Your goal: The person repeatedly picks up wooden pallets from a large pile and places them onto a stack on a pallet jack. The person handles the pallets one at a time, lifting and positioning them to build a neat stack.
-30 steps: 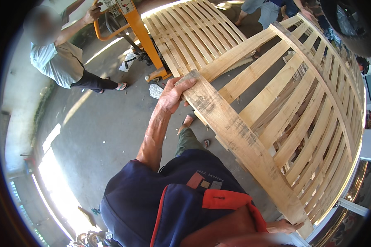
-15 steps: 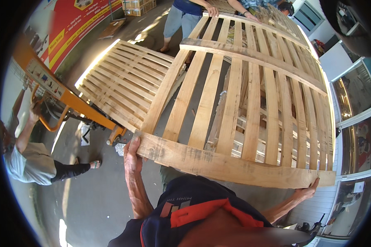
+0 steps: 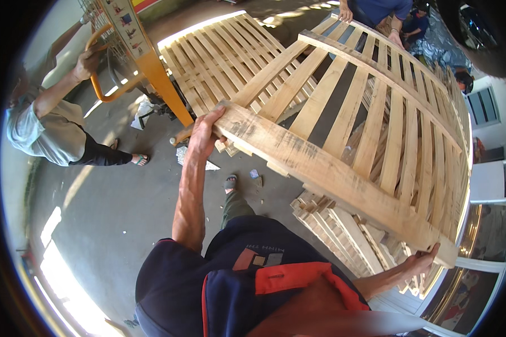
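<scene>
A large slatted wooden panel [image 3: 326,158] of pale boards spans from my hands to the far side, held tilted in the air. My left hand [image 3: 206,133] grips the left end of its near rail, the fingers wrapped round the board. At the rail's right end, my right hand [image 3: 420,262] holds from below with the thumb up against the front face. Across from me a co-worker in a blue shirt [image 3: 371,10] has both hands on the panel's far edge. Beneath the near rail shows a stack of similar wooden panels [image 3: 334,231], partly hidden.
To the left, another slatted panel [image 3: 216,59] lies beside an orange lift truck [image 3: 162,76]. A person in a grey shirt [image 3: 56,126] grips the truck's handle. Small scraps [image 3: 255,174] litter the grey floor. Glass doors [image 3: 469,281] stand close on the right.
My view has swung to the right, and the held panel now slants down toward my right hand. More of the stack beneath shows. Both my hands keep their grip on the rail.
</scene>
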Available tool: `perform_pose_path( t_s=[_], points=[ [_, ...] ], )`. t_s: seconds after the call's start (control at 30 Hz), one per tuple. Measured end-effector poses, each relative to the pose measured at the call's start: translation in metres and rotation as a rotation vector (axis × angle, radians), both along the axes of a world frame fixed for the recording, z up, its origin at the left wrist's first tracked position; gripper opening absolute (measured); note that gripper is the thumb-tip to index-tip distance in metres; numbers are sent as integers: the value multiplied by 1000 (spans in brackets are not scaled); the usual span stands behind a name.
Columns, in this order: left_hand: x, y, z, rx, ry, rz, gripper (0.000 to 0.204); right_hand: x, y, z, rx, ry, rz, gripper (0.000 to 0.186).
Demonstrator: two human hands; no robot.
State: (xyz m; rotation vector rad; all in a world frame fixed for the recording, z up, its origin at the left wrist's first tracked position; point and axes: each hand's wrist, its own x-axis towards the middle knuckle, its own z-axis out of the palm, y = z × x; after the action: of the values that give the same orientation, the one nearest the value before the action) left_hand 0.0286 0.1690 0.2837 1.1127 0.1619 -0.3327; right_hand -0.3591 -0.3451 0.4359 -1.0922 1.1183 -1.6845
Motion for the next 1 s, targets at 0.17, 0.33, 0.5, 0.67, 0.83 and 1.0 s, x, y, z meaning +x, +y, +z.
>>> perform_pose_path(
  t_s=[0.17, 0.33, 0.5, 0.67, 0.83, 1.0],
  points=[
    [4, 0, -22, -11, 68, -52, 39, 23, -22, -10, 86, 36, -3, 37],
    [5, -5, -50, -21, 14, -88, 44, 50, -36, -27, 108, -72, 92, 41],
    [-8, -14, -78, -14, 11, -60, 49, 92, -61, -58, 151, -148, 122, 47],
    [-30, -10, -112, -52, 7, -68, 46, 117, -87, -105, 215, -105, 338, 60],
    [-50, 8, -150, -88, 47, 71, 48, 151, -108, -170, 298, -168, 606, 55],
    [-47, 11, -173, -5, 60, 89, 60, 194, -132, -220, 428, -117, 576, 51]
  ],
)
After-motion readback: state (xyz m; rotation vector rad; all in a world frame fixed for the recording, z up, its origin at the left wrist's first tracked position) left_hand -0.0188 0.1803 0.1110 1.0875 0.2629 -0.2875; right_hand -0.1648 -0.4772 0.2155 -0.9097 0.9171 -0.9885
